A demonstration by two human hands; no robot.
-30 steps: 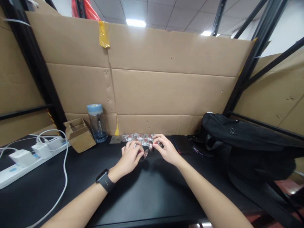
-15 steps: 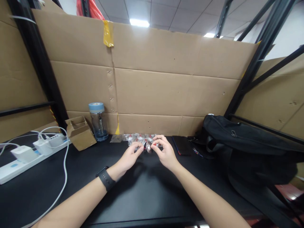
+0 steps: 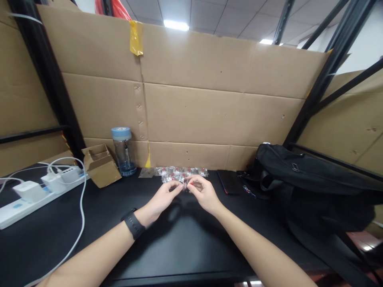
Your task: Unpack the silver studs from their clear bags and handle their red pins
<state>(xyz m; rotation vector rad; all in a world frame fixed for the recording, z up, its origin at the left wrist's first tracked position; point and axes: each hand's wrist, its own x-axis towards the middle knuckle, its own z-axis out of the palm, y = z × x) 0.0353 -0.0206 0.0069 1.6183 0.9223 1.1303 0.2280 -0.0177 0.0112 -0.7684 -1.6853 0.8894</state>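
My left hand [image 3: 163,198] and my right hand [image 3: 203,193] meet over the black table [image 3: 185,247], fingertips pinched together on one small dark and red part [image 3: 186,185] between them. The part is too small to name. Just behind the hands lies a row of several small clear packets with red parts [image 3: 179,172]. A black watch [image 3: 133,224] sits on my left wrist.
A blue-lidded clear bottle [image 3: 122,150] and a small open cardboard box [image 3: 101,165] stand at the back left. A white power strip with chargers and cables [image 3: 36,189] lies far left. A dark phone [image 3: 229,181] and a black backpack [image 3: 308,179] lie right. Cardboard walls [image 3: 209,103] enclose the back.
Both hands have drawn closer together and slightly nearer, fingertips now meeting on the small part. The shiny round pieces seen between them earlier no longer show.
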